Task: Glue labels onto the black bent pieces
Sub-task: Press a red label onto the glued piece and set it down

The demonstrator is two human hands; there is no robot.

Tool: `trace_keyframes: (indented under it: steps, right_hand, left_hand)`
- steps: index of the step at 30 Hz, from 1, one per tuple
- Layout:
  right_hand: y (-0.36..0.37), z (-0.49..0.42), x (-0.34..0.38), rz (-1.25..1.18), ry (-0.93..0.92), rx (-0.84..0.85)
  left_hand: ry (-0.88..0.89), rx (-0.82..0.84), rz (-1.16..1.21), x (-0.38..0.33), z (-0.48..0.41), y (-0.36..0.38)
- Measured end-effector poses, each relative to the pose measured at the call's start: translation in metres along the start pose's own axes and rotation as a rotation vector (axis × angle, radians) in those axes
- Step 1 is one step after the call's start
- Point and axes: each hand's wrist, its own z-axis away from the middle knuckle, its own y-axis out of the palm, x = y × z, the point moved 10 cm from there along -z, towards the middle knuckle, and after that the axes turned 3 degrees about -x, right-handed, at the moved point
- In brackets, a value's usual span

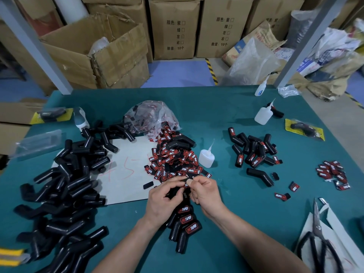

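Note:
My left hand [163, 200] grips a black bent piece [184, 194] near the table's middle front. My right hand [206, 192] pinches a red-and-black label [186, 184] at the top of that piece, thumb pressing on it. Just below my hands lie labelled bent pieces [187, 223] in a small cluster. A large heap of loose labels [173, 160] spreads beyond my hands, spilling from a clear bag [151, 117]. Plain bent pieces [67, 186] fill the left side. A glue bottle [206, 157] stands right of the label heap.
More labelled pieces [254, 150] lie at the right, with a small label pile [332, 174] further right. Two other glue bottles [264, 114] [261, 88] stand at the back right. Scissors [319, 243] rest on paper at the front right. Cardboard boxes [173, 28] stand behind the table.

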Motion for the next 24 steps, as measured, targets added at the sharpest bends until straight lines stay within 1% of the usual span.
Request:
trace_keyframes:
  steps: [3,6,9,12,14,16,18,22,24]
  right_hand:
    - [0.001,0.0,0.0,0.007,-0.011,0.019]
    - [0.009,-0.001,-0.002,0.012,-0.013,0.103]
    - [0.007,-0.003,-0.003,-0.054,0.005,0.112]
    - [0.005,-0.001,0.008,0.046,-0.095,0.103]
    - [0.003,0.001,0.012,0.1,-0.119,0.067]
    - [0.0,0.0,0.011,0.109,-0.104,0.03]
    - [-0.002,0.0,0.008,0.07,-0.077,0.015]
    - [0.001,-0.001,0.003,-0.028,-0.014,0.028]
    - [0.003,-0.002,0.001,-0.05,0.01,0.06]
  left_hand:
    - [0.01,-0.01,0.01,0.0,0.0,0.0]
    - [0.037,-0.047,0.018,0.0,-0.001,-0.006]
    - [0.026,-0.094,0.016,0.005,0.0,-0.014]
    - [0.021,-0.092,0.014,0.006,-0.001,-0.015]
    - [0.039,-0.078,0.013,0.003,0.0,-0.012]
    - [0.061,-0.06,0.013,0.0,0.0,-0.009]
    - [0.058,-0.048,0.014,-0.001,0.002,-0.007]
    - [0.039,-0.05,0.014,0.001,0.003,-0.006]
    - [0.027,-0.032,0.012,0.004,0.003,-0.005]
